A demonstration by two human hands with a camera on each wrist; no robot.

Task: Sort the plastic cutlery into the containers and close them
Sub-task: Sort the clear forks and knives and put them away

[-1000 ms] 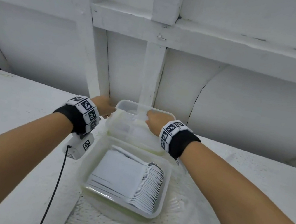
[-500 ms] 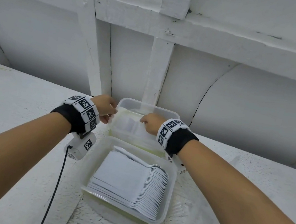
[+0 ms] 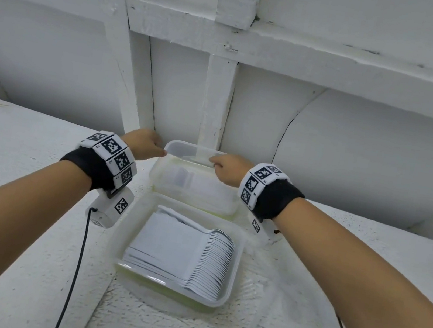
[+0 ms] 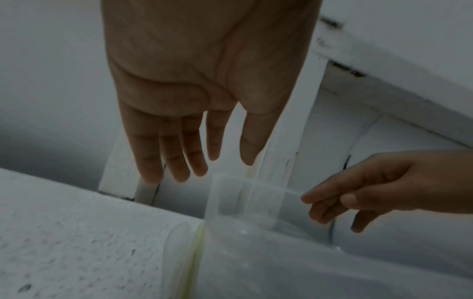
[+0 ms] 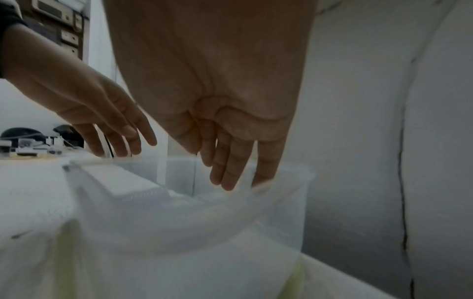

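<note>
The near clear container (image 3: 236, 255) holds a stacked row of white plastic cutlery (image 3: 208, 264). Behind it stands a second clear container (image 3: 197, 189) with white cutlery dimly visible inside and a clear lid (image 3: 195, 149) over it, far edge raised. My left hand (image 3: 155, 147) hovers with straight fingers (image 4: 179, 161) at the lid's (image 4: 245, 194) far left corner. My right hand (image 3: 217, 162) reaches to the lid's far right edge, and its fingertips (image 5: 227, 182) touch the rim (image 5: 286, 182). From the left wrist, the right hand (image 4: 327, 204) appears loosely bent beside the lid.
A white wall with beams (image 3: 216, 101) rises right behind the far container. Both containers sit on a rough white cloth (image 3: 271, 314) over a white table (image 3: 15, 137). Black cables (image 3: 76, 269) hang from both wrists. Electronic parts (image 5: 33, 145) lie far to the left.
Both hands have moved from the top and sides of the far container's lid to its far corners. The near container and its cutlery have stayed put.
</note>
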